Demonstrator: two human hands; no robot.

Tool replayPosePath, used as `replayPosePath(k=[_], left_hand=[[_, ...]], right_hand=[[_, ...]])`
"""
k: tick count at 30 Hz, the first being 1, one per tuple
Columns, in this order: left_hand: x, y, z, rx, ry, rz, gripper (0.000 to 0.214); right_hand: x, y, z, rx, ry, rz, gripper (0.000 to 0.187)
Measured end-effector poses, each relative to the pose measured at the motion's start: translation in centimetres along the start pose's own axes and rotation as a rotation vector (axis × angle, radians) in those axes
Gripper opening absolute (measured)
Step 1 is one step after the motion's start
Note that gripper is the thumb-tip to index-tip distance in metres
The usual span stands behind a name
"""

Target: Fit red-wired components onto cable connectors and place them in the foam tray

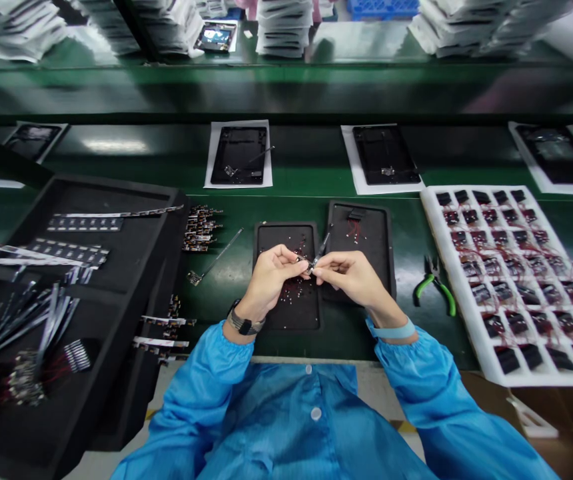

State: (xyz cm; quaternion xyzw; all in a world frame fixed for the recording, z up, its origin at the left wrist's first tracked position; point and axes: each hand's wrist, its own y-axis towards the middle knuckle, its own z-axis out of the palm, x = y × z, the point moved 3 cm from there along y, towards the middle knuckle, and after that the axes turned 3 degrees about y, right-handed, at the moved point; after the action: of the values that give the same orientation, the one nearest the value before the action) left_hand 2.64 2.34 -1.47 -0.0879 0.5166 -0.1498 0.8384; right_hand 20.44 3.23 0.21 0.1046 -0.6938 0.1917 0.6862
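Observation:
Over a shallow black tray (291, 320) my two hands meet at a flex ribbon cable (323, 245) with a small circuit board at its lower end. My right hand (346, 275) pinches that board end between thumb and forefinger, while the cable's strip points up and away. Pressed against the same end from the other side are the closed fingertips of my left hand (277, 272); they partly hide the small piece. Tiny white and metallic parts with red wires lie scattered in the tray beneath. A similar ribbon cable (221, 255) rests on the green bench to the left.
Green-handled cutters (433, 287) lie right, beside a white foam tray (429, 200) of small black wired parts. A second black tray (381, 233) holds one such part. Large black bins (141, 247) stand left. Tablet housings (239, 150) on white sheets line the back.

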Motion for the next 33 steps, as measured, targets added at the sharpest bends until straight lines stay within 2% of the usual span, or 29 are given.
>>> replayPosePath(k=[6, 8, 13, 16, 18, 21, 23, 25, 27, 30, 33], left_hand=[[0.0, -0.1, 0.1, 0.002, -0.003, -0.007, 0.041], [-0.6, -0.2, 0.0, 0.002, -0.004, 0.018, 0.039], [-4.2, -0.5, -2.0, -0.051, -0.111, 0.284, 0.031], [-6.0, -0.7, -4.1, -0.138, -0.224, 0.419, 0.032], [-6.6, -0.7, -5.2, -0.196, -0.26, 0.483, 0.033], [-6.7, -0.6, -6.0, -0.24, -0.272, 0.515, 0.034], [-6.5, -0.5, -6.1, -0.249, -0.274, 0.504, 0.034], [-6.3, -0.4, -6.0, -0.252, -0.269, 0.498, 0.034], [-6.1, -0.3, -5.9, -0.255, -0.259, 0.494, 0.034], [-5.9, -0.2, -5.8, -0.245, -0.242, 0.479, 0.032], [-5.8, -0.1, -5.8, -0.227, -0.24, 0.473, 0.031]], right_hand=[[-0.2, 0.0, 0.2, 0.006, -0.014, 0.018, 0.023], [0.2, -0.1, -0.1, -0.011, -0.071, -0.024, 0.023], [1.3, -0.3, -1.3, -0.128, -0.403, -0.279, 0.016], [0.5, -0.1, -0.1, 0.01, -0.643, -0.338, 0.01], [-0.1, 0.2, 1.1, 0.099, -0.75, -0.36, 0.014], [0.0, 1.1, 2.4, 0.121, -0.8, -0.382, 0.022], [0.4, 2.0, 2.7, 0.08, -0.808, -0.345, 0.021], [0.6, 2.9, 2.6, -0.001, -0.825, -0.248, 0.015], [0.5, 3.6, 2.8, -0.069, -0.854, -0.145, 0.017], [0.1, 4.4, 3.6, -0.1, -0.912, -0.06, 0.023], [-0.3, 4.6, 4.1, -0.134, -0.902, -0.009, 0.017]])
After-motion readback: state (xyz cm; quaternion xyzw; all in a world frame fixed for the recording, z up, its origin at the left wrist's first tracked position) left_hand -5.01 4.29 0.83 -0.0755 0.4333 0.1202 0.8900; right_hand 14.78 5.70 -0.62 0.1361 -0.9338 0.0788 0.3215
